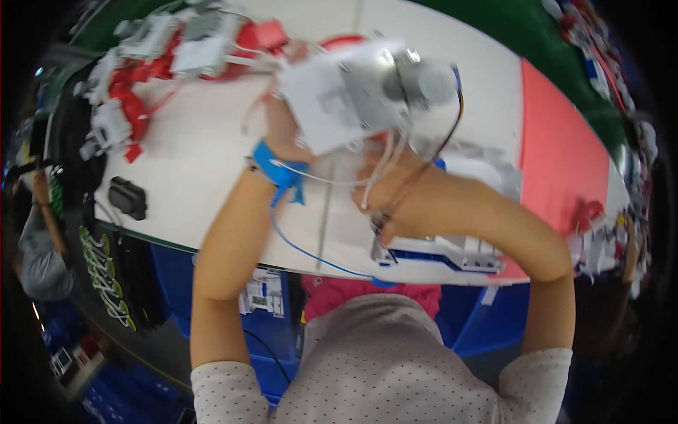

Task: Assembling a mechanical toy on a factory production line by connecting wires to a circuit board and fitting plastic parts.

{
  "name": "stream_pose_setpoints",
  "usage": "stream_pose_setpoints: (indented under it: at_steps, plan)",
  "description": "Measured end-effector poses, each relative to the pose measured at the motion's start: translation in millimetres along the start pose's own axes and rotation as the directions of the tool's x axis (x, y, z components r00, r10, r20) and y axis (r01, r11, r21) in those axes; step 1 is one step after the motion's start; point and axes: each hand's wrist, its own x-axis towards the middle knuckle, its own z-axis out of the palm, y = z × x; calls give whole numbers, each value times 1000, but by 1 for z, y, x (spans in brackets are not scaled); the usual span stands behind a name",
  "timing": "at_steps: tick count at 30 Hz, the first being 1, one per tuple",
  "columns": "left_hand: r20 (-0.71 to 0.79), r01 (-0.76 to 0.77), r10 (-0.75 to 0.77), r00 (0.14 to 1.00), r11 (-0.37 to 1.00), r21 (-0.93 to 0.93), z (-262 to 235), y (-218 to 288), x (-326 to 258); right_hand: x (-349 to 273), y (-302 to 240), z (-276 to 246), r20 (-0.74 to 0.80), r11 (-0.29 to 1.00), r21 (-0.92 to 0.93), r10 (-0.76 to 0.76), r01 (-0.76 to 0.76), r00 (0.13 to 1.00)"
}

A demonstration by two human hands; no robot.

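Observation:
A white boxy unit (321, 106) with a silver metal motor part (385, 85) is raised above the table, blurred by motion. My left hand (284, 127) is closed on its left side, most of the fingers hidden behind it. A blue wrist strap (272, 164) with a coiled blue cord circles that wrist. White cables (385, 166) hang from the unit over my right hand (395, 185), which is curled below it. A small dark metallic piece (379, 220) shows at its fingers, too smeared to name. Beneath lies a white and blue tray-like frame (441, 256).
Several white units with red parts (205, 49) crowd the table's far left. A small black case (128, 198) lies near the left edge. A pink mat (561, 155) covers the right part, with more white and red parts (600, 240) beyond. Blue bins (272, 339) stand below.

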Motion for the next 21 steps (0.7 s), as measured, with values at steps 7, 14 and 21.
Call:
stream_pose_setpoints:
  at_steps: [7, 14, 21]
  plan:
    - [-94, 136, -174, 980, 938, -318, -9, 4, 4, -14, 9, -9, 166, 951, 288, 68, -115, 984]
    - [-141, 106, -163, 976, 931, -349, 1, 5, -9, -14, 9, -5, 89, 964, 256, 43, -65, 995]
    - [-47, 145, -173, 984, 920, -364, -24, 13, -8, -12, 10, -1, 13, 976, 218, -20, 17, 1000]
